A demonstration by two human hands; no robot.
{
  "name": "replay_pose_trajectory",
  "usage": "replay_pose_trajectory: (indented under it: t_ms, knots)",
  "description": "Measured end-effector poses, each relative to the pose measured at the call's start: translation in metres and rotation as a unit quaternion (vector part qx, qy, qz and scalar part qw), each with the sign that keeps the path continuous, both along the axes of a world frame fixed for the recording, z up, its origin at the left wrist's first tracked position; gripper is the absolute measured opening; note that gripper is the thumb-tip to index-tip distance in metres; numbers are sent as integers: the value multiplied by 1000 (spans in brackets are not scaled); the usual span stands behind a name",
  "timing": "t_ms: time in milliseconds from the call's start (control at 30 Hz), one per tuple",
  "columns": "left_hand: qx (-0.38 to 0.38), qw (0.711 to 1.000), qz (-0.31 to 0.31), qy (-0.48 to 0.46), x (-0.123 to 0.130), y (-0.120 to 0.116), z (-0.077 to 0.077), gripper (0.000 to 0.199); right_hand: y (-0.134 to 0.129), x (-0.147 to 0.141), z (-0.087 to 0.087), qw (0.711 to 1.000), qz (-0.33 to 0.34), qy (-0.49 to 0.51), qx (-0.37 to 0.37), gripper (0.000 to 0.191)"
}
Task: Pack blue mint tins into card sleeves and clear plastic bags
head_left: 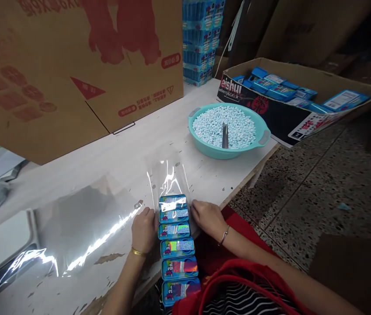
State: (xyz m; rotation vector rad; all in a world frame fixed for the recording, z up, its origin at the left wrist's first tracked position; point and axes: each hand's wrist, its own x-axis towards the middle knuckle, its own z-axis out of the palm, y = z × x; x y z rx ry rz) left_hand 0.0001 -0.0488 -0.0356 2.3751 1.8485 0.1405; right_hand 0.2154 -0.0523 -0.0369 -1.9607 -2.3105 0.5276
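A row of several blue tins [176, 248] runs from the table's front edge down toward my lap. The top tins lie inside a clear plastic bag [168, 175] that stretches away over the table. My left hand [143, 229], with a gold bangle at the wrist, is curled at the left side of the row by the bag's edge. At the right side of the bag, my right hand [209, 218] has its fingers bent together near its edge. What the fingertips of either hand pinch is too small to make out.
A teal bowl [216, 152] of pale pellets with a metal scoop [225, 135] sits ahead right. Behind are a large carton [133, 87], stacked blue packs [198, 43] and an open box [270, 111] of blue packets. Clear sheets [87, 223] and a scale [6, 245] lie left.
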Motion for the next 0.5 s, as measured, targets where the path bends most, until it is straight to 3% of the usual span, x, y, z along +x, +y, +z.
replay_pose_trajectory:
  t_ms: [267, 500]
  knots:
    - [-48, 997, -16, -57, -5, -64, 6, 24, -37, 3, -1, 990, 133, 38, 4, 26]
    - [7, 991, -28, -133, 7, -138, 10, 28, -79, 29, 2, 952, 295, 76, -27, 22]
